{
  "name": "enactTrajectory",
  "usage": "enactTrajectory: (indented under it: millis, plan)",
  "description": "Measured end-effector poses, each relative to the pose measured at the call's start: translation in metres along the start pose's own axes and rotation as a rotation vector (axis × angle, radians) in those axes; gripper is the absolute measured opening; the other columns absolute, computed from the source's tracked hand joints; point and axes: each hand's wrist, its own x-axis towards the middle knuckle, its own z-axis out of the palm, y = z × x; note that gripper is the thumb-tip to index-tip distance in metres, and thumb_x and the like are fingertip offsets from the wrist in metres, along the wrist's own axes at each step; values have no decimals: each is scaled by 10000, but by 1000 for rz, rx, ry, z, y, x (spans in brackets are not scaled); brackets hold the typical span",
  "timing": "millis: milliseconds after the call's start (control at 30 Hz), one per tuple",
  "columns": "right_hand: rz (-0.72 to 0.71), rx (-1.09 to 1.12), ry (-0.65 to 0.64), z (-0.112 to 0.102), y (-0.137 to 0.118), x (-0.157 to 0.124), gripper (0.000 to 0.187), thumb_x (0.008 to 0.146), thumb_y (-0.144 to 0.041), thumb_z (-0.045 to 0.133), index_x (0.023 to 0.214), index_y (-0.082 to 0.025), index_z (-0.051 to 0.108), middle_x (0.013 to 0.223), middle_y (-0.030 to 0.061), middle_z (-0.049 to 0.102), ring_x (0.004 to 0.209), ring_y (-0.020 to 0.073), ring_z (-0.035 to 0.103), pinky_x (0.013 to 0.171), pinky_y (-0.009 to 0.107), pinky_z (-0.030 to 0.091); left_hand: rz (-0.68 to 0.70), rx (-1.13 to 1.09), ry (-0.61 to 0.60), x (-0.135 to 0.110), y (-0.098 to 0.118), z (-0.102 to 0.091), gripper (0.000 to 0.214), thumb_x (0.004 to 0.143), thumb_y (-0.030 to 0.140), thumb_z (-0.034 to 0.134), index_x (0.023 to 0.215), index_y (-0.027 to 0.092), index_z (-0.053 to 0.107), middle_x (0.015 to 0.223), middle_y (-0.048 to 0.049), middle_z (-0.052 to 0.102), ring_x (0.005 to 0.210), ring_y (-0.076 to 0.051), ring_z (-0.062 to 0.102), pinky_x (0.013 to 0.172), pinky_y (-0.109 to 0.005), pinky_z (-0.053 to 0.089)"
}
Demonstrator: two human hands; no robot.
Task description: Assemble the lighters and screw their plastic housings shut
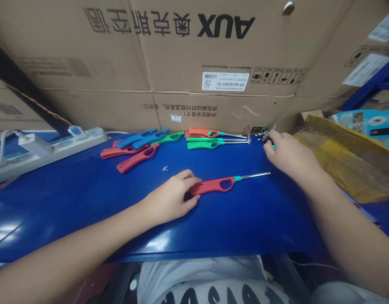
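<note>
My left hand (173, 196) grips the handle end of a red long-nosed gas lighter (213, 185), its metal tube pointing right over the blue tabletop (232, 219). At the back right, my right hand (287, 150) has its fingers closed at a small heap of dark and green bits (263, 136); what they pinch is hidden. Left of that heap lie an orange lighter (203, 132) and green lighters (203, 145) with metal tubes. Farther left, several red (139, 158), blue (150, 138) and green (170, 138) lighter handles are piled, without visible tubes.
A large cardboard box (169, 63) with printed lettering walls off the back. White power strips (51, 154) with plugs and cables lie at the left. On the right stands a carton covered in yellow tape (340, 156). A tiny pale piece (164, 168) rests mid-table.
</note>
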Motion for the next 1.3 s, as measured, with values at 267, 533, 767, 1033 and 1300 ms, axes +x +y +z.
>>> enactTrajectory:
  millis: [267,533,767,1033,1300]
  plan:
    - [-532,892,-36,-4,-71,-35,177,960,-345,557,1055,-223,643,991,50,691,816,190,632,708,297,488,102,-73,-1,-2,5,8,347,943,245,602,1273,149,646,1123,-97,636,989,-213,653,919,-341,550]
    - [-704,1002,-268,17,-120,-45,148,985,-278,525,1086,-217,614,1101,45,694,1050,193,646,957,338,492,104,-134,31,-4,5,12,345,918,263,668,1260,215,668,1274,-98,641,1143,-262,648,979,-393,554]
    - [-710,993,-265,22,-124,-46,136,973,-234,531,1075,-215,619,1098,46,694,1042,185,646,960,333,486,98,-114,27,-3,7,11,286,909,246,678,1189,192,693,1272,-111,652,1144,-284,656,972,-417,563]
    - [-565,1122,-161,13,-120,-43,129,944,-304,590,1024,-217,642,1020,45,683,915,181,636,788,304,510,83,-99,3,-2,6,11,333,928,285,668,1246,186,682,1168,-105,666,1023,-242,672,933,-383,559]
    - [-114,1647,-28,-8,-92,-38,148,845,-353,701,873,-217,652,509,-101,303,414,78,295,408,225,266,135,-97,36,3,-3,17,375,948,337,651,1288,180,659,1174,-96,651,1067,-233,641,962,-356,529]
